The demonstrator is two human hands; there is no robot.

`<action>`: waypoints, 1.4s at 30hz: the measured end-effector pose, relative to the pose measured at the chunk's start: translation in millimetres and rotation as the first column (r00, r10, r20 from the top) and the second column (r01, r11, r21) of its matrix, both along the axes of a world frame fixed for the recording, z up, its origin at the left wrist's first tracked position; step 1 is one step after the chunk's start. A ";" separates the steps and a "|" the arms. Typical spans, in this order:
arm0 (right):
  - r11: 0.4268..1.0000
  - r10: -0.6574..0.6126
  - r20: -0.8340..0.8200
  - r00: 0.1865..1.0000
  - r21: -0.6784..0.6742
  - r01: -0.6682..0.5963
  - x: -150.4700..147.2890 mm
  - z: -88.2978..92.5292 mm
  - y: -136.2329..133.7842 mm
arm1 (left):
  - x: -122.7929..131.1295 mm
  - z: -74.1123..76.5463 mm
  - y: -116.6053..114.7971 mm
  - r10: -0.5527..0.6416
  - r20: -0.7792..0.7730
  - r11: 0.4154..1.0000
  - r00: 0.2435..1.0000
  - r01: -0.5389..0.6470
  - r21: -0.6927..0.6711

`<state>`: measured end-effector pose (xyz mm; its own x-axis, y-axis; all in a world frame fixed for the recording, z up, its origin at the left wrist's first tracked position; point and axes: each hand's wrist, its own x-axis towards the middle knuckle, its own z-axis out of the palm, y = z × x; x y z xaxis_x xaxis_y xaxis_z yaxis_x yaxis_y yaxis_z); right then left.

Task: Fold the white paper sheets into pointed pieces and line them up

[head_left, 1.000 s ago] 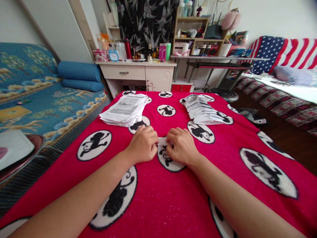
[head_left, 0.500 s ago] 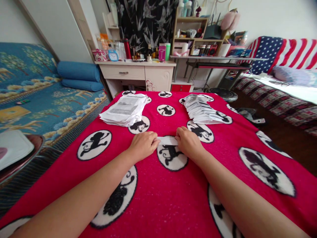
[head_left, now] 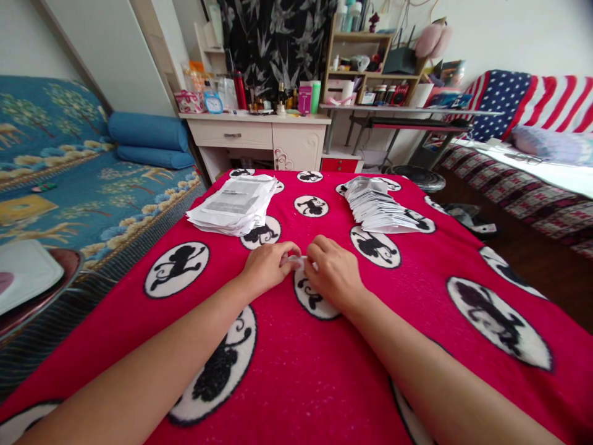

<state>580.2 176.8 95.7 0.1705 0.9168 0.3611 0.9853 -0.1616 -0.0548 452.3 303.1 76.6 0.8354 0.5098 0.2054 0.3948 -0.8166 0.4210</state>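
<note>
A narrow folded strip of white paper [head_left: 300, 262] lies low over the red cloth, mostly covered by my fingers. My left hand [head_left: 270, 266] pinches its left end between thumb and fingers. On the other end, my right hand [head_left: 334, 272] is closed, knuckles up, close beside the left. Beyond my left hand rests a stack of printed paper sheets [head_left: 234, 204], its edges uneven. Past my right hand, a fanned row of folded papers [head_left: 377, 207] lies on the cloth.
The red cloth [head_left: 287, 377] with black monkey figures in white ovals covers the table. A blue patterned sofa [head_left: 92, 185] stands at left, a white dresser [head_left: 231, 133] behind, a bed [head_left: 546, 167] at right. A round stool [head_left: 419, 178] is past the table's far right corner.
My right hand has moved left, close to my left hand. Less of the paper strip shows between them. The stack and the fanned row have stayed put.
</note>
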 end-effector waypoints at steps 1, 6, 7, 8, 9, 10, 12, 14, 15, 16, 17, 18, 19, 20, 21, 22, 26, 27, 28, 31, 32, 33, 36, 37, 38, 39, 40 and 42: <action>0.997 0.075 -0.030 0.997 -0.025 -0.076 -3.0 -1.2 1.6 | 0.0 -1.3 1.0 -0.002 0.006 1.000 1.000 0.002 0.001; 1.000 -0.011 -0.193 0.981 -0.025 0.006 22.7 -8.4 -6.0 | -2.5 -6.9 10.5 -0.033 0.105 0.997 0.994 0.040 -0.071; 1.000 -0.030 -0.205 0.978 -0.009 0.028 31.0 -8.8 -9.5 | -3.2 -6.8 11.6 -0.030 0.137 0.997 0.990 0.040 -0.072; 0.999 -0.030 -0.215 0.976 0.037 0.039 37.7 -8.7 -12.7 | -4.0 -6.3 12.0 -0.033 0.166 0.997 0.986 0.045 -0.068; 0.995 -0.026 -0.223 0.974 0.093 0.047 42.1 -8.1 -15.4 | -4.8 -5.2 11.7 -0.046 0.186 0.996 0.981 0.059 -0.061; 0.991 0.006 -0.226 0.974 0.135 0.025 43.8 -7.1 -17.2 | -5.7 -3.8 10.9 -0.072 0.196 0.995 0.978 0.083 -0.051; 0.983 0.122 -0.215 0.969 0.165 -0.087 39.9 -4.6 -18.1 | -7.2 -1.0 8.6 -0.137 0.189 0.989 0.972 0.143 -0.022; 0.968 0.242 -0.184 0.953 0.117 -0.224 30.5 -2.5 -16.3 | -8.2 0.4 6.9 -0.184 0.171 0.983 0.968 0.186 0.007; 0.961 0.273 -0.164 0.948 0.086 -0.262 25.7 -1.7 -14.8 | -8.3 0.4 6.5 -0.189 0.169 0.982 0.967 0.189 0.018; 0.960 0.280 -0.141 0.950 0.062 -0.274 21.6 -1.1 -13.3 | -8.1 -0.2 6.4 -0.185 0.172 0.983 0.968 0.183 0.026; 0.962 0.274 -0.118 0.955 0.043 -0.270 18.6 -0.8 -12.0 | -7.7 -1.1 6.7 -0.177 0.179 0.984 0.968 0.175 0.030; 0.965 0.263 -0.095 0.960 0.029 -0.262 16.8 -0.6 -10.8 | -7.1 -2.3 7.2 -0.168 0.189 0.986 0.968 0.165 0.032; 0.967 0.255 -0.075 0.964 0.016 -0.254 16.2 -0.5 -10.0 | -6.5 -3.6 7.8 -0.158 0.201 0.987 0.967 0.155 0.033; 0.968 0.251 -0.058 0.966 0.002 -0.251 16.4 -0.5 -9.5 | -5.8 -4.8 8.3 -0.149 0.215 0.989 0.965 0.145 0.033; 0.968 0.251 -0.046 0.967 -0.012 -0.252 17.1 -0.5 -9.3 | -5.1 -5.9 8.9 -0.140 0.229 0.990 0.963 0.136 0.031; 0.968 0.250 -0.038 0.967 -0.023 -0.251 18.1 -0.5 -9.3 | -4.5 -6.7 9.3 -0.129 0.246 0.992 0.961 0.127 0.027; 0.972 0.234 -0.026 0.972 -0.032 -0.235 20.9 -0.6 -9.6 | -3.1 -7.8 10.1 -0.079 0.316 0.997 0.946 0.083 0.001; 0.973 0.230 -0.021 0.973 -0.026 -0.230 20.9 -0.6 -9.6 | -3.0 -7.6 10.2 -0.065 0.332 0.998 0.941 0.070 -0.004; 0.973 0.228 -0.015 0.974 -0.020 -0.228 20.6 -0.6 -9.6 | -2.9 -7.5 10.2 -0.052 0.344 0.998 0.937 0.059 -0.009; 0.973 0.231 0.016 0.973 -0.013 -0.231 18.5 -0.9 -9.2 | -2.9 -7.2 10.2 -0.029 0.357 0.999 0.934 0.035 -0.010; 0.973 0.230 0.032 0.973 -0.016 -0.229 17.4 -1.0 -8.9 | -2.9 -7.1 10.1 -0.026 0.357 1.000 0.934 0.030 -0.007; 0.974 0.225 0.052 0.973 -0.022 -0.224 16.3 -1.3 -8.5 | -2.8 -7.1 10.0 -0.025 0.355 1.000 0.934 0.028 -0.005; 0.979 0.204 0.102 0.974 -0.043 -0.201 12.5 -1.6 -6.8 | -2.4 -6.9 9.5 -0.019 0.351 1.000 0.936 0.020 0.000; 0.979 0.204 0.105 0.973 -0.050 -0.199 11.0 -1.4 -6.1 | -2.2 -6.7 9.4 -0.009 0.350 1.000 0.937 0.011 -0.004; 0.978 0.206 0.102 0.973 -0.056 -0.202 9.5 -1.0 -5.4 | -2.0 -6.4 9.3 0.004 0.346 1.000 0.938 -0.001 -0.010; 0.977 0.210 0.097 0.973 -0.059 -0.205 7.9 -0.4 -4.8 | -1.7 -6.2 9.3 0.021 0.342 1.000 0.940 -0.016 -0.020; 0.977 0.211 0.093 0.973 -0.058 -0.206 6.2 0.3 -4.3 | -1.5 -6.0 9.3 0.039 0.336 0.999 0.941 -0.031 -0.031; 0.980 0.198 0.101 0.975 -0.041 -0.194 3.1 2.2 -3.5 | -0.9 -5.7 9.6 0.070 0.319 0.997 0.945 -0.055 -0.057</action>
